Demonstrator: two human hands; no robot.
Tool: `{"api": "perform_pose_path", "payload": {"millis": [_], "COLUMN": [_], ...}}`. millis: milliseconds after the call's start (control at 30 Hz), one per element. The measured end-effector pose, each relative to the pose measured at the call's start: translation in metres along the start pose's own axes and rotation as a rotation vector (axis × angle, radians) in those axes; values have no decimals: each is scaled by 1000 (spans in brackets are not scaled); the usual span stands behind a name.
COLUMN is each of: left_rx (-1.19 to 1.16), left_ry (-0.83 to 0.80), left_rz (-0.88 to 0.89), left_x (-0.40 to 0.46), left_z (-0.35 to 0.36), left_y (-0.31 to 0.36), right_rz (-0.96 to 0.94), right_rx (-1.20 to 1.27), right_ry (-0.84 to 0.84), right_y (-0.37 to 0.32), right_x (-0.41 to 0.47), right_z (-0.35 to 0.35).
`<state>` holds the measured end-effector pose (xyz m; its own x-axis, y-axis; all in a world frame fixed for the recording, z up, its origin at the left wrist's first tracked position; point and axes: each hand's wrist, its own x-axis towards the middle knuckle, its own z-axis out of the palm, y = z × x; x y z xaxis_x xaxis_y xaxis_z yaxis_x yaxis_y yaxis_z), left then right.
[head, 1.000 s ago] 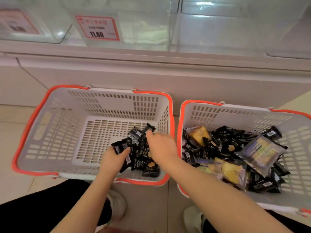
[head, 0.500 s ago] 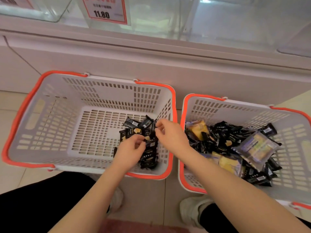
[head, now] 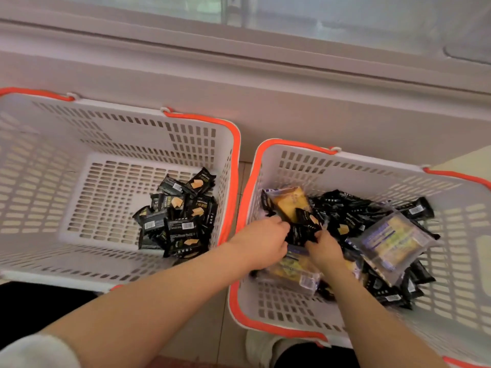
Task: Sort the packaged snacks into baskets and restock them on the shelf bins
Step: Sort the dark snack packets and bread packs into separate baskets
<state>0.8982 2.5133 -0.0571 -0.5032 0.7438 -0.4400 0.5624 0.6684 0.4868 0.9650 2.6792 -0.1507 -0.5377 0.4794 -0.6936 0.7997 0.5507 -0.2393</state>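
Now black packet (head: 303, 231) between both grips

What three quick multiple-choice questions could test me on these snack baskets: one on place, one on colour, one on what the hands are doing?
1. Where are both hands?
A. in the left basket
B. in the right basket
C. on the shelf

2. What colour are the basket rims?
A. blue
B. green
C. orange

3. What does the left basket hold?
A. only black packets
B. nothing
C. only clear packets

Answers:
1 B: the left hand and right hand reach into the right basket.
2 C: both rims show orange.
3 A: the left basket holds only black packets.
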Motion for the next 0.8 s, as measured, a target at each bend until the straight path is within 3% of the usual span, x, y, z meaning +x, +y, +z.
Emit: {"api": "perform_pose_path", "payload": {"millis": [167,267,500,633,800], "left_rx": [222,262,320,356,395], "left_ry": [-298,-260,-301,-270,-206], "left_rz": [-192,-236,-212,-179,-48], "left_x": [55,74,99,107,108], "left_z": [37,51,76,85,84], "left_y": [6,0,-24,-31,-32], "right_rz": [-299,-450,-609,-720,-544], "right_rx": [-422,-539,-696,-580,-568], "right_ry": [185,150,81,195,328], "right_y": [-7,-12,-8,-13,-9], "right_x": [26,40,54,52,68], "right_z": [-3,-2,-5,-28,-59]}}
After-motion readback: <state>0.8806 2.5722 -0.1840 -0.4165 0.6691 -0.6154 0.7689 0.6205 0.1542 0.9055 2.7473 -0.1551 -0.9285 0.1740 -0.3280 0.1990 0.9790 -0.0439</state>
